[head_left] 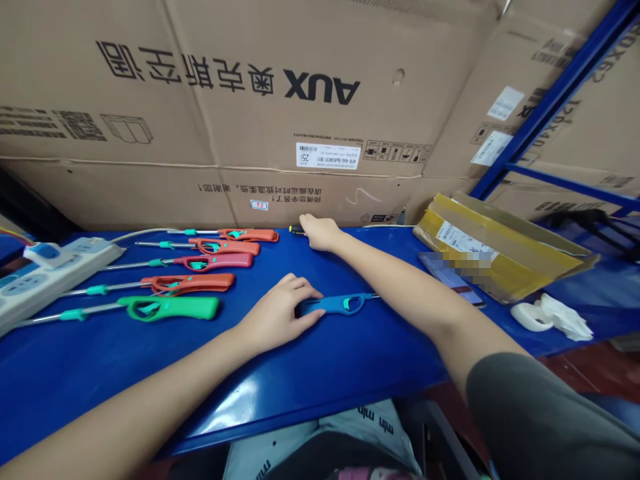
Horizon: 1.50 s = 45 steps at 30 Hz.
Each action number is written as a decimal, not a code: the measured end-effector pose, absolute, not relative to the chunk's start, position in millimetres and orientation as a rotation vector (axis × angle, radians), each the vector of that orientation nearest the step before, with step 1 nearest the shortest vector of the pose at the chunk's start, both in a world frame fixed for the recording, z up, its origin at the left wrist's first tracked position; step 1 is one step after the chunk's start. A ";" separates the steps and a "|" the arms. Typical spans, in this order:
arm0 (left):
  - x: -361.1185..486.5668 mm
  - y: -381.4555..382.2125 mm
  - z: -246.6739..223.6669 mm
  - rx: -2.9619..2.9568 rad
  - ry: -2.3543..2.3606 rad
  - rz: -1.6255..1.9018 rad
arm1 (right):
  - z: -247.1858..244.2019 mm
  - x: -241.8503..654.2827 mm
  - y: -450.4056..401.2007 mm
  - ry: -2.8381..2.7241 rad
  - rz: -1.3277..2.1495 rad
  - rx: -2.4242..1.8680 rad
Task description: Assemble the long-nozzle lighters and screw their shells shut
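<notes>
A blue long-necked lighter (343, 305) lies on the blue table (320, 360), its metal tube pointing right and passing behind my right forearm. My left hand (286, 312) is closed on the handle end of this lighter, thumb below and fingers above. Farther back, near the cardboard, my right hand (319, 233) is closed on a black and yellow tool (296, 229), of which only one end shows. To the left lie several similar lighters in a column, among them a green one (170, 308) and a red one (220, 261).
A white power strip (60, 273) stands at the left edge. Large cardboard (225, 133) walls off the back. On the right are an open yellow-taped box (500, 247), a phone (450, 277), a white tape roll (531, 317) and crumpled tissue (565, 317). A blue frame rises behind.
</notes>
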<state>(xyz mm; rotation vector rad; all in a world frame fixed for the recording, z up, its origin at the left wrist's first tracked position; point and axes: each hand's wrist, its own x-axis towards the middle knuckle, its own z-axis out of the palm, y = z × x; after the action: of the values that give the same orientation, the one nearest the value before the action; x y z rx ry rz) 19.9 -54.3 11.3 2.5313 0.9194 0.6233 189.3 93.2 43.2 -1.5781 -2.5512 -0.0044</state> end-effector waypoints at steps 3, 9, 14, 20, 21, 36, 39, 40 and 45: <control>20.4 -51.9 9.5 2.476 0.894 0.695 | 54.3 211.8 62.6 -2.486 0.023 -1.544; 44.3 -28.0 16.8 2.332 1.028 0.731 | 56.5 292.7 22.4 -1.864 0.292 -1.275; 97.4 14.6 23.7 2.494 1.115 0.565 | 47.8 321.0 25.6 -1.062 0.849 -1.110; 145.3 47.8 18.2 2.476 1.268 0.548 | 52.4 326.7 23.6 -1.078 0.609 -1.033; 149.0 49.8 17.9 2.468 1.286 0.540 | 52.9 328.6 23.4 -1.089 0.556 -1.025; 166.6 53.5 29.9 2.221 1.385 0.281 | 50.5 322.8 16.0 -1.243 0.441 -1.056; 166.6 54.1 27.7 2.163 1.372 0.358 | 49.3 322.2 16.9 -1.233 0.465 -1.068; 165.9 55.0 27.6 2.141 1.364 0.399 | 49.2 322.0 17.2 -1.220 0.478 -1.061; 154.2 59.9 35.2 1.958 1.273 0.606 | 51.0 319.2 15.6 -1.164 0.565 -1.036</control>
<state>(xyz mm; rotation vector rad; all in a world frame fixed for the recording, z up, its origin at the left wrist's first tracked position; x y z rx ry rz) 154.2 59.9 35.2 1.9578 1.2725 0.6056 319.2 15.6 51.0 -1.0357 -1.1644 0.5651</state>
